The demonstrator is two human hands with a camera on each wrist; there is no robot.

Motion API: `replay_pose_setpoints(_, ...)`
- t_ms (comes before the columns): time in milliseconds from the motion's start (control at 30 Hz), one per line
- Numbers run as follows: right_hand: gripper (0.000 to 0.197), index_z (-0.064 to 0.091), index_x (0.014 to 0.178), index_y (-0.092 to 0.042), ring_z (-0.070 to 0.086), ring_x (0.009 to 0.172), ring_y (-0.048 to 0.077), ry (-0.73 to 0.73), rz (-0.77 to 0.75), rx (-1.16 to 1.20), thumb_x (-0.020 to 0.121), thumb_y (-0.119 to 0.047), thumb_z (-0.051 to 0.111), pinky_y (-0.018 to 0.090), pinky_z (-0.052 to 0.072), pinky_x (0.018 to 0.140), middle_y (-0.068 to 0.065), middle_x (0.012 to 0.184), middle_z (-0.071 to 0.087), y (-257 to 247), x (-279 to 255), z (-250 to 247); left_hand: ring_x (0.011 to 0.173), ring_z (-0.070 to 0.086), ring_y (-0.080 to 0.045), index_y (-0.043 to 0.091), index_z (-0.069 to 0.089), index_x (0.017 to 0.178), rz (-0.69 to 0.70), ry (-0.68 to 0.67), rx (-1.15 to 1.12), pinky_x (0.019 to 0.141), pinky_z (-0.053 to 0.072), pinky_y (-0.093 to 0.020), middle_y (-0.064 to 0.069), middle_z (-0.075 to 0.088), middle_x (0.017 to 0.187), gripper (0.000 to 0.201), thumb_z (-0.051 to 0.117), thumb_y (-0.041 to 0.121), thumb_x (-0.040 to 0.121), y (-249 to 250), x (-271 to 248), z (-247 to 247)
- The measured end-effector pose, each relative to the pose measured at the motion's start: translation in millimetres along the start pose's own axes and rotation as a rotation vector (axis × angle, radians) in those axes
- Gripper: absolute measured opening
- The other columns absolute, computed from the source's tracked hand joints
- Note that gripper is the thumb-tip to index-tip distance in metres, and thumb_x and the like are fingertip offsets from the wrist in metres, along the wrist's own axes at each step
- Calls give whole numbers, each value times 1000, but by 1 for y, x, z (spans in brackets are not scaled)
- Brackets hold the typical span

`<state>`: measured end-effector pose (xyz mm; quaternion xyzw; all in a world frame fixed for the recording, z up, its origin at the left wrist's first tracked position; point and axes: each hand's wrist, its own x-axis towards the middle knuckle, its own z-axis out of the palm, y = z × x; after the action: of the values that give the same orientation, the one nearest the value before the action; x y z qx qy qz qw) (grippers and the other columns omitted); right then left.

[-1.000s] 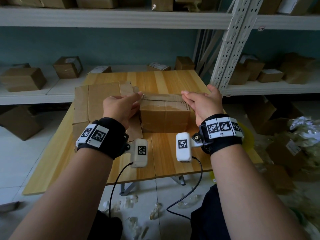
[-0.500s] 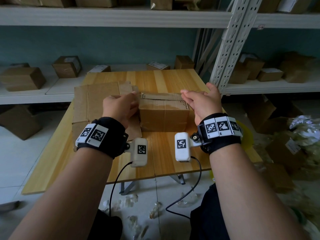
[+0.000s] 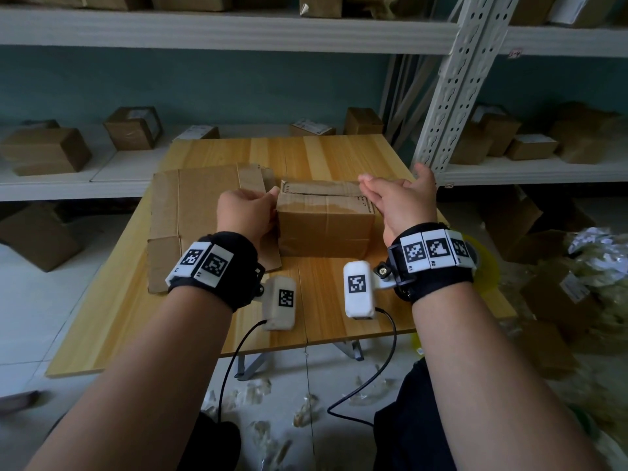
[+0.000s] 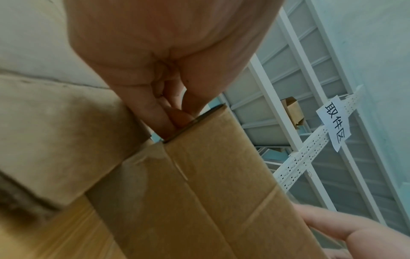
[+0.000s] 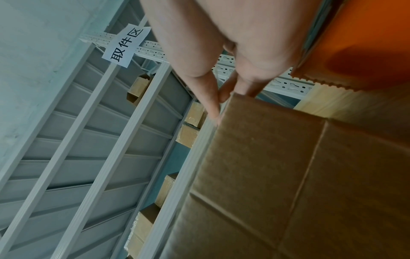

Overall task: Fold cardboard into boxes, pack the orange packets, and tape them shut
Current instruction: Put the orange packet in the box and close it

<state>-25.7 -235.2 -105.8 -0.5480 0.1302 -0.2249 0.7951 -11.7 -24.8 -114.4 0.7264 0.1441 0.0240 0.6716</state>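
Small cardboard box (image 3: 324,220) standing mid-counter (image 3: 339,154), tape glinting along its near face and over its top seam: probably parked there, square to the body, so both ends stay within reach for pressing tape down. Left hand (image 3: 245,212) at the box's left end, fingers (image 4: 168,121) curled over the top-left corner, thumb side against the end wall; likely bracing the box so it cannot slide or turn. Right hand (image 3: 402,198) at the right end, fingers (image 5: 213,103) straight and close together, tips at the box's top-right edge, holding nothing; whether touching or just clear cannot be told for certain. Flattened cardboard sheet (image 3: 200,215) lying left of the box, partly under the left wrist, presumably kept close as stock for another box. Something orange (image 5: 363,40) near the right wrist, too close and blurred to name; no orange packets plainly in sight, so presumably inside the box. Shelves (image 3: 221,28) with more boxes at the far side.
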Motion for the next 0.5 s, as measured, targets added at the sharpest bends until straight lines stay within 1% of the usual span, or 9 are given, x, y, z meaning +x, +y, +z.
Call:
replay_pose_setpoints(33,108,15,166,-16,80,89,19,2,-1,-2,83,9,80,44,61,99,12,97,70,0,0,0,94,78,-25,13,79,95,9,4,19,91,64,-47,-8,81,93,21,77,34,97,0,1,0)
replay_pose_setpoints(100,107,16,166,-15,80,89,18,6,2,9,84,10,79,41,61,98,11,99,72,0,-2,0,93,78,-27,14,79,89,20,8,54,91,64,-48,-9,81,90,23,78,36,96,0,1,0)
replay_pose_setpoints(167,105,16,166,-14,80,90,17,12,9,21,84,10,78,35,62,95,12,99,76,-1,-3,-1,93,77,-30,14,77,86,15,3,76,91,64,-49,-12,80,92,24,77,35,97,2,0,1)
replay_pose_setpoints(200,105,16,166,-13,80,90,16,13,12,21,85,9,78,32,61,93,12,99,77,-1,-3,-1,94,77,-32,11,75,88,12,-1,88,92,64,-49,-15,79,94,25,76,35,97,4,-1,1)
replay_pose_setpoints(267,106,16,166,-14,80,90,15,11,15,9,84,7,80,32,61,94,15,103,77,-2,-4,-1,98,75,-38,4,72,99,-3,-6,138,93,63,-52,-20,76,101,29,75,33,97,4,2,-1)
replay_pose_setpoints(333,106,17,166,-15,80,91,15,12,18,-7,84,4,81,36,59,99,17,106,77,-2,-4,-2,100,74,-40,0,69,108,-12,-27,201,94,62,-54,-18,74,102,26,73,23,95,4,5,-3)
replay_pose_setpoints(367,106,17,166,-15,80,92,16,12,16,-14,84,4,81,37,58,102,17,105,78,-2,-4,-2,102,74,-39,2,69,115,-14,-43,213,94,63,-52,-15,74,105,26,71,18,94,4,6,-3)
replay_pose_setpoints(433,106,17,166,-14,80,92,16,13,14,-32,83,2,82,40,56,106,15,99,79,0,-2,-4,105,74,-32,12,65,137,-5,-73,224,94,63,-48,-12,74,118,43,66,10,94,3,4,-4)
replay_pose_setpoints(500,107,18,166,-14,80,93,18,10,14,-37,82,1,84,43,54,109,9,87,78,1,0,-5,108,73,-29,16,63,141,63,-105,244,94,63,-46,-11,72,125,48,61,2,95,3,0,-5)
